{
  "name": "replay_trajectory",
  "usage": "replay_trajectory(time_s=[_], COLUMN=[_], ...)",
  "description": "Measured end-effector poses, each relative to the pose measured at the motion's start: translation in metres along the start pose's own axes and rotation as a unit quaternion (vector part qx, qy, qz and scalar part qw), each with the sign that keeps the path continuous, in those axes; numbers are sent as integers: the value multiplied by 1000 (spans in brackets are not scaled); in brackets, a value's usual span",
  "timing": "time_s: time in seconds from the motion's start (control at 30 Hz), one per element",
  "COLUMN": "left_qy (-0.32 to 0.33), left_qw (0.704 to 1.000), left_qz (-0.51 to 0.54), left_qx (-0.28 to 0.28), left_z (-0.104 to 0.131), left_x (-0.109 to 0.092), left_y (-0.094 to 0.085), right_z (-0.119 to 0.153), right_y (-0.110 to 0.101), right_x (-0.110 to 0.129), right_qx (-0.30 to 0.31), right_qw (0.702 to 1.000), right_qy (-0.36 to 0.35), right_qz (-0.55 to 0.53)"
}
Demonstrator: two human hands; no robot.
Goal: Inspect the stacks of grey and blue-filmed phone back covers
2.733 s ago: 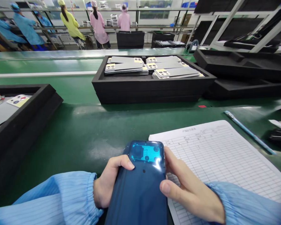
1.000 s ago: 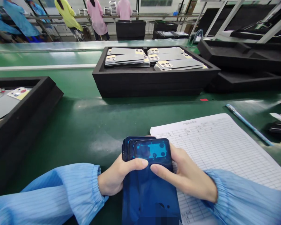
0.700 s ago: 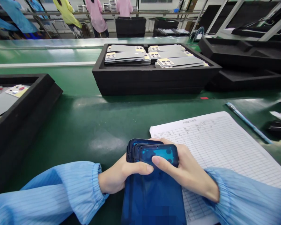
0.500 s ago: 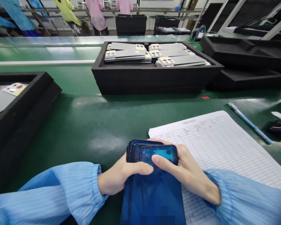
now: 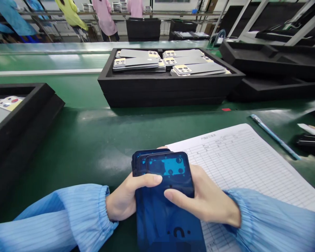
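Note:
Both hands grip a fanned stack of dark blue phone back covers (image 5: 168,213) low in the middle of the view. My left hand (image 5: 128,194) wraps the stack's left edge, its thumb lying across the front near the camera cutouts. On the other side my right hand (image 5: 202,201) clasps the right edge, thumb pressed on the front cover just below the left thumb. The fingers behind the stack are mostly hidden. Under the right forearm lies a printed form sheet (image 5: 241,161) with a ruled table. Light blue sleeves cover both forearms.
A black tray (image 5: 162,89) with grey phone back covers (image 5: 144,62) stands ahead on the green table (image 5: 99,129). Another black tray (image 5: 36,112) is at left. Empty-looking black trays (image 5: 273,63) are stacked at right, beyond a blue pen (image 5: 275,136). People in coloured smocks (image 5: 105,17) are in the background.
The stack has tilted up to show more of its front, including the camera cutouts and a dark curved mark lower down. My right thumb has slid down the front cover.

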State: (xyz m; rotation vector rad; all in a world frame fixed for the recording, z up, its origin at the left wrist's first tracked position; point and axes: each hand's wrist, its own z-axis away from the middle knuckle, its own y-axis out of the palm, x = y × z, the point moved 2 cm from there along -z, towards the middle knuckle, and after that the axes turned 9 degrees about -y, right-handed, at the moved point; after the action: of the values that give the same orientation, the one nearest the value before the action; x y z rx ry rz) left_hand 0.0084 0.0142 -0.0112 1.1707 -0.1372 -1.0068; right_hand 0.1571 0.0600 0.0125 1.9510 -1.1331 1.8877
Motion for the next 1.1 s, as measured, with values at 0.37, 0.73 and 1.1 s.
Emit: replay_trajectory(time_s=[0.37, 0.73, 1.1], left_qy=[-20, -52, -48], left_qw=[1000, 991, 989], left_qz=[-13, 27, 37], left_qx=[1, -117, -132], left_z=[0, -2, -1], left_x=[-1, -1, 0], left_y=[3, -5, -5], right_z=[0, -1, 3], right_y=[0, -11, -43], right_x=[6, -2, 2], right_qx=[4, -28, -270], right_qw=[1000, 997, 960], right_qy=[9, 71, 50], right_qz=[1, -6, -60])
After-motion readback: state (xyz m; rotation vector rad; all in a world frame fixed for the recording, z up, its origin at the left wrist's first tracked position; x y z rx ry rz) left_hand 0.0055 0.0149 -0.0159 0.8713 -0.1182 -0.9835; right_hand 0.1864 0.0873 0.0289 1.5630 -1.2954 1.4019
